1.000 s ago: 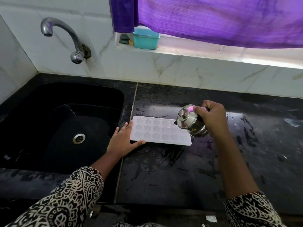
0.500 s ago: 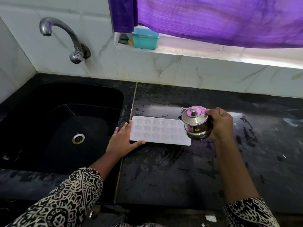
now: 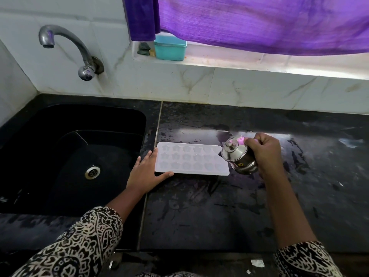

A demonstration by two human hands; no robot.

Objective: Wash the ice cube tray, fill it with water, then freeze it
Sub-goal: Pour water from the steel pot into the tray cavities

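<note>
A white ice cube tray (image 3: 189,159) with star-shaped cells lies flat on the black counter, just right of the sink. My left hand (image 3: 146,172) rests spread against the tray's left end, thumb along its near edge, fingers on the counter beside it. My right hand (image 3: 264,154) grips a small lidded steel pot (image 3: 237,155), tilted left over the tray's right end. Whether water runs from the pot I cannot tell.
A black sink (image 3: 65,156) with a metal drain (image 3: 92,172) sits to the left under a wall tap (image 3: 65,47). The wet black counter (image 3: 229,206) stretches right. A teal box (image 3: 169,47) stands on the window ledge under a purple curtain (image 3: 259,23).
My right hand held the pot tipped, levelled it upright half a second ago, and now tips it left over the tray again. My left hand and the tray stayed put.
</note>
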